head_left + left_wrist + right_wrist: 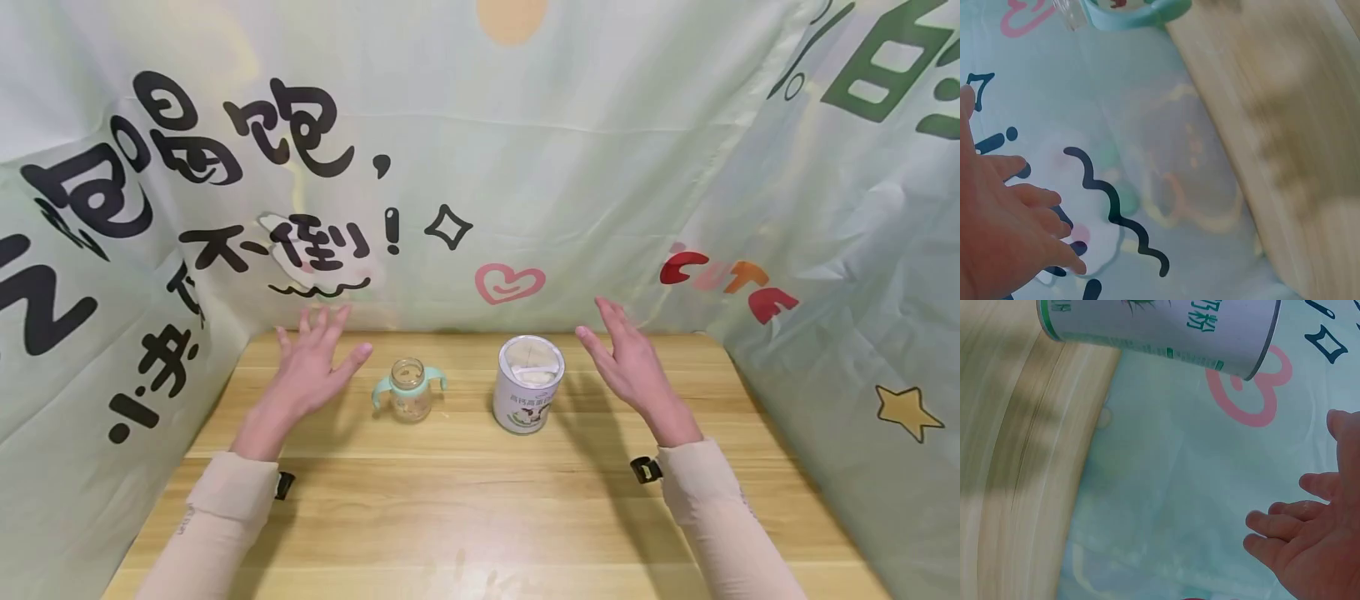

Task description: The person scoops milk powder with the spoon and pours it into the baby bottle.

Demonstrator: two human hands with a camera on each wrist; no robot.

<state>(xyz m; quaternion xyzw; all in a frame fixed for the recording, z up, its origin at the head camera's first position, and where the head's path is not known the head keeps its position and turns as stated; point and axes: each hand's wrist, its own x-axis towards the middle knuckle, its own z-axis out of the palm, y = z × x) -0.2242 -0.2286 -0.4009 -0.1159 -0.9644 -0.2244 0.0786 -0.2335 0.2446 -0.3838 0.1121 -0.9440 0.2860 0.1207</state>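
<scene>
A small clear baby bottle (410, 392) without a lid stands on the table, a mint-green collar with two handles round its neck. To its right is a milk powder can (528, 385), white with a cow picture and a see-through lid. My left hand (311, 371) hovers left of the bottle, fingers spread and holding nothing. On the can's right side my right hand (628, 362) is raised with its fingers extended, apart from the can. In the left wrist view, part of the green handle (1141, 15) shows at the top; the can (1166, 328) fills the top of the right wrist view.
The wooden table (450, 517) ends at a printed cloth backdrop (585, 183) behind, with cloth walls on both sides. Dark wrist straps (647, 470) sit by the sleeve cuffs. Several faint marks lie on the table's near part.
</scene>
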